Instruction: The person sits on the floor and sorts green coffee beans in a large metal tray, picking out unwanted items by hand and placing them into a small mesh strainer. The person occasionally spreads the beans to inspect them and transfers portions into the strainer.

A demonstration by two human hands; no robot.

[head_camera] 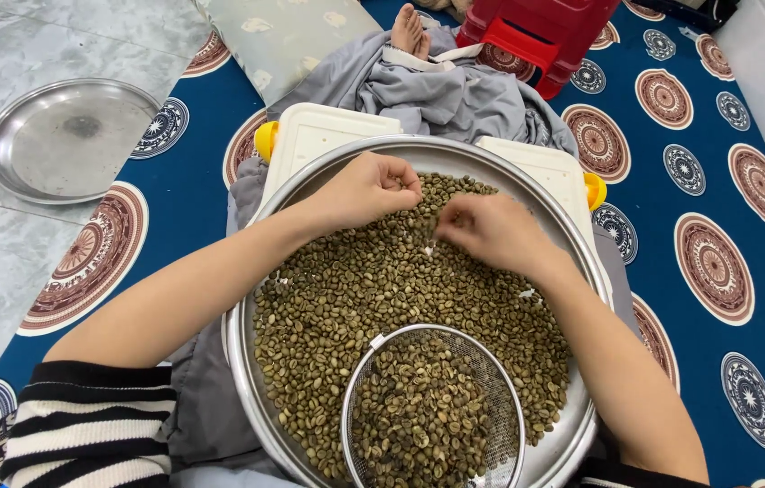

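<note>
A wide round metal tray [581, 443] rests on my lap and is spread with greenish-brown coffee beans [355, 289]. A round wire-mesh sieve [509, 398] holding more beans sits in the tray's near part. My left hand [366, 188] hovers over the far side of the beans, fingers curled in a loose fist, and whether it holds beans I cannot tell. My right hand [491, 231] lies just to its right, fingertips pinched down into the beans. The two hands are almost touching.
White plastic container lids with yellow clips [319, 136] lie under the tray's far edge. An empty metal plate [66, 136] sits on the tile floor at left. A blue patterned mat [717, 163], a red plastic stool [545, 36], a pillow [283, 36] and grey cloth surround me.
</note>
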